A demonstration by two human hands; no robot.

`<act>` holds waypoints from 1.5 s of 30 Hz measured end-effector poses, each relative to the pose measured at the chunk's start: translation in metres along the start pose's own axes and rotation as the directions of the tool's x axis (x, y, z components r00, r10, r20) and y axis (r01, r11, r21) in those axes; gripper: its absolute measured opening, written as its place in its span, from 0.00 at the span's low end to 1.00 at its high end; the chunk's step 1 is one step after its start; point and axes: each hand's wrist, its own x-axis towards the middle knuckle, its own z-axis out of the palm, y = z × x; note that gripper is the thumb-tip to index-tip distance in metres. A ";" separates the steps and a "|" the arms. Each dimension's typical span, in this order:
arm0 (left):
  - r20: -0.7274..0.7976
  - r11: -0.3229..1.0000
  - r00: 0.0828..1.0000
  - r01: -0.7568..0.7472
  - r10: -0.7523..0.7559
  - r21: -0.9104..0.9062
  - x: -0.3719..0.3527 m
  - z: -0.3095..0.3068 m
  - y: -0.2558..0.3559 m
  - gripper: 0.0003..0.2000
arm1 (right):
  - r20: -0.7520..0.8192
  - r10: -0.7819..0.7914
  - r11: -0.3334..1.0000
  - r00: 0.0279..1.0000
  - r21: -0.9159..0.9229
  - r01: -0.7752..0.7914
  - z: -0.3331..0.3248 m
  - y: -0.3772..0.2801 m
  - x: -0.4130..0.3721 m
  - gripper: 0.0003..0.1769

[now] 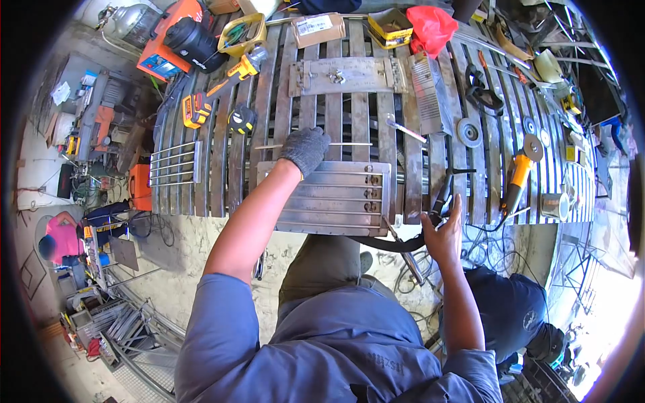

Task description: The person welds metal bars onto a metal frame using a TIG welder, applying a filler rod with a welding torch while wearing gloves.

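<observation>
My left hand [306, 151], in a dark grey knit glove, is closed around a thin metal rod [353, 144]. The rod lies level just above the far edge of a flat metal plate [289, 176], sticking out on both sides of my fist. Several parallel rods [322, 213] lie across that plate, their right ends at a strip with small blocks [371, 193]. My bare right hand [443, 235] grips a black welding torch [441, 200] by the table's front edge, thumb and index finger partly extended. A thick black hose [390, 244] runs left from near this hand.
A slatted metal table [222, 168] carries a small rod grid [176, 165], a tape measure [242, 119], a cordless tool [245, 64], a yellow angle grinder [521, 171] and a second plate [346, 75]. Cables lie on the floor. Another person [60, 238] is at the far left.
</observation>
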 end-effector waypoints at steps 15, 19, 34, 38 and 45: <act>-0.144 0.986 0.980 0.123 -0.138 -0.109 0.187 -0.015 -0.060 0.12 | -0.126 0.046 0.999 0.991 0.021 -0.044 -0.050 0.028 -0.041 0.62; -0.117 0.996 0.989 0.083 -0.086 -0.025 0.194 -0.022 -0.063 0.13 | -0.162 0.032 0.999 0.986 0.027 -0.028 -0.054 0.031 -0.048 0.61; -0.005 -0.110 0.965 -0.035 -0.263 -0.993 0.003 -0.055 0.108 0.14 | -0.294 -0.167 0.938 0.941 0.248 0.244 -0.045 -0.040 -0.026 0.10; 0.395 -0.497 0.919 0.338 -0.011 -0.799 -0.106 -0.042 0.175 0.15 | -0.095 -0.282 0.887 0.955 0.353 0.297 -0.015 -0.077 -0.042 0.12; 0.467 -0.922 0.843 0.364 0.268 -0.128 -0.168 -0.004 0.199 0.15 | 0.161 -0.209 0.886 0.965 0.449 0.117 0.022 -0.086 -0.069 0.14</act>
